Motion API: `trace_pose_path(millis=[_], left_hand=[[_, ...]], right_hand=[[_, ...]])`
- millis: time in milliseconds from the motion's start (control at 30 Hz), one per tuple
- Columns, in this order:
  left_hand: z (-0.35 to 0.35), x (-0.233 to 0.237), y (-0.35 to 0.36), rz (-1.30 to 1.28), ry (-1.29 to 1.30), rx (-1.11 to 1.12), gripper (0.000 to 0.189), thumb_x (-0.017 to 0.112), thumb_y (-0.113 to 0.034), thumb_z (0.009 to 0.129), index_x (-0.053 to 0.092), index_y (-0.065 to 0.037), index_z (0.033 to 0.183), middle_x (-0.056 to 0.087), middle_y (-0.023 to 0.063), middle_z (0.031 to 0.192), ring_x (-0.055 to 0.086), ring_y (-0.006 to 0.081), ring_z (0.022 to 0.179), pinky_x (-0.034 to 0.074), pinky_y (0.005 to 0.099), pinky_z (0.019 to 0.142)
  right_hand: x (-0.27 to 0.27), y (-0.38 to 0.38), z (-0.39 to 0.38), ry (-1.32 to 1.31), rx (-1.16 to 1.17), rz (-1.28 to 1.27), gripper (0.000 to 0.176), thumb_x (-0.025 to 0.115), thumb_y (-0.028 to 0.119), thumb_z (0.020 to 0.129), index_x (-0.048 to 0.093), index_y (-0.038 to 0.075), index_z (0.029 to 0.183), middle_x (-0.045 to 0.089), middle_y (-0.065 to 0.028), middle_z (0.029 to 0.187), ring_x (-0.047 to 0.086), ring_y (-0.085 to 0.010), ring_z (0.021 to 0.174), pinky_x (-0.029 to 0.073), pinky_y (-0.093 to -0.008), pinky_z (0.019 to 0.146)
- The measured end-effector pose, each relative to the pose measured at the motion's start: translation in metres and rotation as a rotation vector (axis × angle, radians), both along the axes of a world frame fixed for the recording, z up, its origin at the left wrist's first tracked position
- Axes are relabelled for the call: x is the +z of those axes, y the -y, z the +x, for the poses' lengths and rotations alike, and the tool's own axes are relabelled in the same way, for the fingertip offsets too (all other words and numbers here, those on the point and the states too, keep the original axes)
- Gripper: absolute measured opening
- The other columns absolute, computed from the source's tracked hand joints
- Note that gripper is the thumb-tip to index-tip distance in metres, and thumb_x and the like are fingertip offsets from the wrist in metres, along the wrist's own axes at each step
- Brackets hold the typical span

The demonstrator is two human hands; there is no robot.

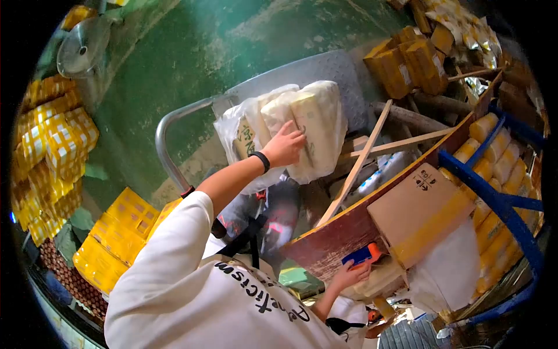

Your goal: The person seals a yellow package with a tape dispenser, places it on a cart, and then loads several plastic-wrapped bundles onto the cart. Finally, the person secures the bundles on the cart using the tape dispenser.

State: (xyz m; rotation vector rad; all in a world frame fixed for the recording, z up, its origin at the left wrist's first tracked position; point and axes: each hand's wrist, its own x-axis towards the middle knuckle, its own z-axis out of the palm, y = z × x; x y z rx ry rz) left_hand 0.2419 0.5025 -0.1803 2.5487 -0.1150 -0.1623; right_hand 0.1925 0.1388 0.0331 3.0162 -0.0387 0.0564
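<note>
My left hand, with a black band at the wrist, rests on a bundle of pale packs in clear plastic wrap. Its fingers are spread over the surface, and dark printed characters show beside them. The bundle is over a grey platform trolley with a curved metal handle. Lower right, my right hand is closed on a blue-and-orange tool that looks like a tape dispenser; its lower part is hidden. Close by stands a brown cardboard box.
Stacks of yellow-taped parcels stand left, with more yellow parcels nearer me. Taped boxes sit at upper right. Wooden slats cross beside a worn red board. A blue metal frame holds wrapped packs at right.
</note>
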Motion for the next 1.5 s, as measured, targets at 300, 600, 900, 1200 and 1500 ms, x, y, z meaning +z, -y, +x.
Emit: trace_pose_path(millis=[300, 600, 900, 1200, 1500], left_hand=[[0.033, 0.027, -0.022, 0.1, 0.094, 0.196, 0.037, 0.062, -0.023, 0.071, 0.056, -0.011, 0.105, 0.053, 0.0079, 0.104, 0.049, 0.0241, 0.101, 0.036, 0.0437, 0.091], [0.034, -0.021, -0.106, -0.557, -0.271, 0.532, 0.01, 0.063, -0.012, 0.075, 0.061, -0.003, 0.076, 0.06, 0.0057, 0.067, 0.053, 0.0127, 0.063, 0.044, 0.0284, 0.062], [0.03, -0.024, -0.108, -0.658, -0.337, 0.495, 0.015, 0.055, -0.017, 0.075, 0.061, -0.004, 0.081, 0.061, 0.0102, 0.072, 0.055, 0.0207, 0.065, 0.045, 0.0328, 0.066], [0.033, 0.004, -0.1, -0.674, -0.416, 0.566, 0.033, 0.058, -0.032, 0.085, 0.055, 0.0, 0.078, 0.049, 0.0032, 0.063, 0.043, 0.0116, 0.062, 0.039, 0.0293, 0.058], [0.039, -0.008, -0.11, -0.646, -0.455, 0.567, 0.035, 0.057, -0.036, 0.084, 0.059, -0.001, 0.081, 0.055, 0.0123, 0.07, 0.05, 0.0209, 0.065, 0.041, 0.0346, 0.061]], right_hand=[[-0.112, -0.197, 0.058, -0.484, 0.337, 0.843, 0.019, 0.057, 0.007, 0.079, 0.055, 0.001, 0.097, 0.055, -0.0145, 0.099, 0.051, -0.0323, 0.096, 0.042, -0.0386, 0.083], [-0.17, -0.269, 0.102, -0.607, 0.311, 0.697, 0.03, 0.052, 0.012, 0.08, 0.058, 0.014, 0.11, 0.057, -0.0144, 0.099, 0.057, -0.0346, 0.087, 0.047, -0.0433, 0.073], [-0.186, -0.287, 0.1, -0.594, 0.412, 0.364, 0.054, 0.055, 0.018, 0.079, 0.042, 0.023, 0.13, 0.051, -0.0133, 0.1, 0.057, -0.0366, 0.085, 0.047, -0.0461, 0.071], [-0.205, -0.3, 0.09, -0.501, 0.326, 0.543, 0.051, 0.064, 0.015, 0.071, 0.047, 0.015, 0.12, 0.053, -0.0135, 0.098, 0.055, -0.0356, 0.092, 0.045, -0.0437, 0.079], [-0.205, -0.298, 0.115, -0.426, 0.452, 0.6, 0.021, 0.063, 0.007, 0.07, 0.049, 0.005, 0.086, 0.053, -0.0101, 0.086, 0.051, -0.0317, 0.088, 0.043, -0.042, 0.072]])
